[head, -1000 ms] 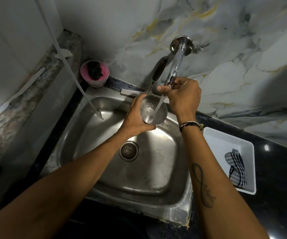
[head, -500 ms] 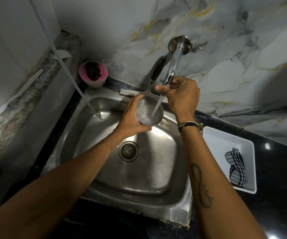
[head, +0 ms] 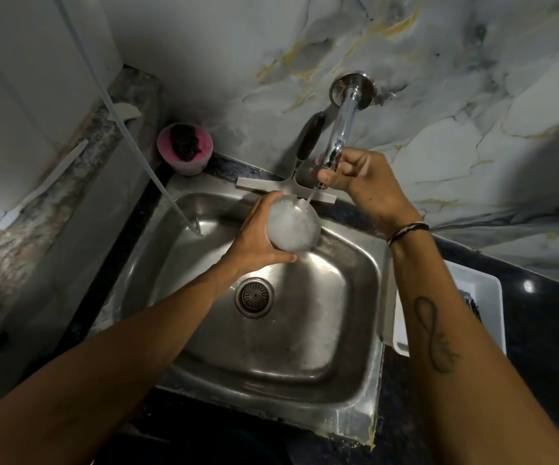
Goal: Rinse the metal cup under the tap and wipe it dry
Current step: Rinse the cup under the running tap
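My left hand (head: 258,236) grips the metal cup (head: 293,226) from its left side and holds it over the back of the steel sink (head: 204,330). The cup's mouth faces me and is full of frothy water. A thin stream runs from the chrome tap (head: 342,125) into it. My right hand (head: 362,182) is closed around the tap's lower end, just above and right of the cup. The checked cloth (head: 471,305) lies in the white tray (head: 492,297) on the right, mostly hidden behind my right forearm.
A pink bowl (head: 184,149) with a dark scrubber stands at the sink's back left corner. A squeegee (head: 291,182) leans against the marble wall behind the cup. A thin hose (head: 130,139) hangs into the sink. The drain (head: 254,297) sits mid-basin. Black counter (head: 546,330) lies to the right.
The cup has filled with foamy water and risen slightly toward the spout. My right hand stays on the tap's end. My forearm now covers most of the cloth.
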